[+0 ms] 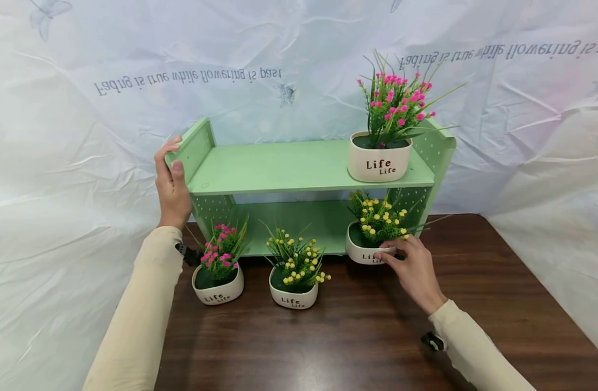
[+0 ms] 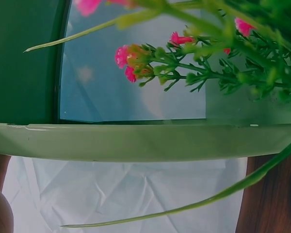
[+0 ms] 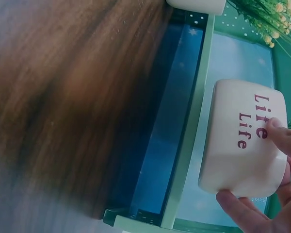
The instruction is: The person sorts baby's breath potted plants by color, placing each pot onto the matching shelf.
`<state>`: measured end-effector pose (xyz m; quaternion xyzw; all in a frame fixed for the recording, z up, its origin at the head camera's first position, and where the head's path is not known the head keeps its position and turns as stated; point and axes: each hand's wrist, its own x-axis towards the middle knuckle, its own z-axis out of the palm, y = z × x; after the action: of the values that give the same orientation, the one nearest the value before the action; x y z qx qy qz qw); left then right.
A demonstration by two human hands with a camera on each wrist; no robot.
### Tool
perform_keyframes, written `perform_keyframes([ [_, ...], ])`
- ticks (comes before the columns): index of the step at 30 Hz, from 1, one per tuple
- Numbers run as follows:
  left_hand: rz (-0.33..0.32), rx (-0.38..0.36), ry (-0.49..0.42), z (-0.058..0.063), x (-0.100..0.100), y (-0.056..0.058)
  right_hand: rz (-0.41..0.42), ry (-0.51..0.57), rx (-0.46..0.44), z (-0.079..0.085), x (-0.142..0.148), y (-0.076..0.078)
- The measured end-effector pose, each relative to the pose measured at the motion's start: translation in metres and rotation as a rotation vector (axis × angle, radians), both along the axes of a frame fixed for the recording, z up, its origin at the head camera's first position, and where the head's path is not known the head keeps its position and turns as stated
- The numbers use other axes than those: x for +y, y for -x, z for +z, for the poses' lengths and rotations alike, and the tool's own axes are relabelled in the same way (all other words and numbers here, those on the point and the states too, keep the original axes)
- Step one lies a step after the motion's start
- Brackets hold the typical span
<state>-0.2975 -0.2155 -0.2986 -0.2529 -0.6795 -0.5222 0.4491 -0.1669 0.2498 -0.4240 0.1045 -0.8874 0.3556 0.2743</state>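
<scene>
A two-tier green shelf [image 1: 259, 168] stands on the table. At its left side panel is my left hand [image 1: 172, 190], gripping the panel's front edge between thumb and fingers. My right hand [image 1: 416, 270] pinches the rim and side of a white oval pot [image 1: 358, 253] with yellow artificial flowers [image 1: 383, 216], at the right end of the lower tier. In the right wrist view, thumb and fingertips press this pot's "Life" face and underside [image 3: 242, 160]. Directly above, on the upper tier, sits a white pot [image 1: 379, 157] with pink flowers.
Before the shelf on the dark wooden table [image 1: 299, 347] are two more white pots: one with pink flowers [image 1: 218, 290] near my left forearm, one with yellow flowers [image 1: 294, 296] near the middle. A pale printed sheet [image 1: 279, 43] hangs behind and at both sides.
</scene>
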Motion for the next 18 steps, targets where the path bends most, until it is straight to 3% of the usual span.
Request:
perform_keyframes([
  [18,0.009,0.013,0.009,0.0,0.0,-0.001,0.02,0.08,-0.03,-0.008,0.001,0.023],
])
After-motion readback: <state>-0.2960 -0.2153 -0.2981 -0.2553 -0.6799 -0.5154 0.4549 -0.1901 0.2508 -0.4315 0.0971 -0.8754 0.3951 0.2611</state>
